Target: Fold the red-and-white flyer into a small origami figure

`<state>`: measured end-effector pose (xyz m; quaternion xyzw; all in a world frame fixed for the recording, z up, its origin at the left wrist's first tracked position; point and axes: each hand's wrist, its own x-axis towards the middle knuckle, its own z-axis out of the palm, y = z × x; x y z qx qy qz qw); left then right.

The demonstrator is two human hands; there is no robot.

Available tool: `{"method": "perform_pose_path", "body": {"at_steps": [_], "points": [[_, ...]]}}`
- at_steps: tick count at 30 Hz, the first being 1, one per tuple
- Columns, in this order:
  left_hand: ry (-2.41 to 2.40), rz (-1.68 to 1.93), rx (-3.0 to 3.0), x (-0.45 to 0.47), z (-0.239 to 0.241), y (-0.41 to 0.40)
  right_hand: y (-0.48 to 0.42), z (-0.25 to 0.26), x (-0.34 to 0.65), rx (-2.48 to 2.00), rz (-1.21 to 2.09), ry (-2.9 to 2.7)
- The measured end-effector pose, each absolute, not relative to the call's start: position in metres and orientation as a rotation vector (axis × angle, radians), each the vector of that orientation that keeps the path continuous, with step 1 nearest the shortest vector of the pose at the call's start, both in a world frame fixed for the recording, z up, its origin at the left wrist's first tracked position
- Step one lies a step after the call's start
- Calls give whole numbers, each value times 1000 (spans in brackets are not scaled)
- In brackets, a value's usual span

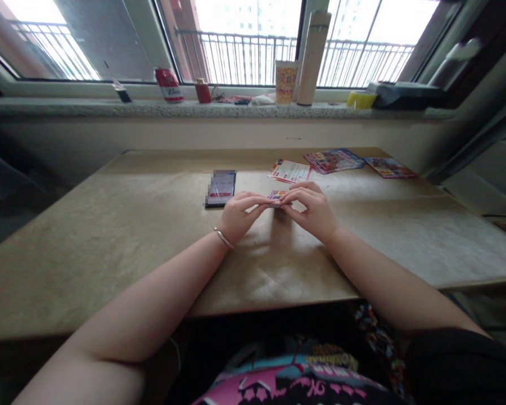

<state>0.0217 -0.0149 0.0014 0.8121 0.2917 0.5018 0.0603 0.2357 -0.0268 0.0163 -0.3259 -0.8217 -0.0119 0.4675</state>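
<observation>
Between my two hands is a small colourful printed card (pixel 277 195), raised a little above the table, with a shadow under it. My left hand (pixel 241 212), with a silver bangle at the wrist, pinches its left edge. My right hand (pixel 312 207) grips the right side between thumb and fingers, hiding part of it. Whether it is one card or a few together I cannot tell. Just beyond my hands lie some white cards with red borders (pixel 290 171). A phone (pixel 221 189) with a lit screen rests left of my left hand.
Farther back on the table (pixel 109 242) are a spread pile of colourful cards (pixel 335 160) and another small stack (pixel 390 167) at the right. The stone windowsill (pixel 236 111) holds a red can (pixel 168 85), a paper cup (pixel 285 82), a tall cylinder (pixel 314 59) and a yellow object (pixel 361 100).
</observation>
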Motion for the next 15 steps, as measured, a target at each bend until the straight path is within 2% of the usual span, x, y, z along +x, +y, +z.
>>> {"method": "perform_pose_path", "body": {"at_steps": [15], "points": [[951, 1485, 2484, 24, 3, -18, -31, 18, 232, -830, -56, -2009]]}}
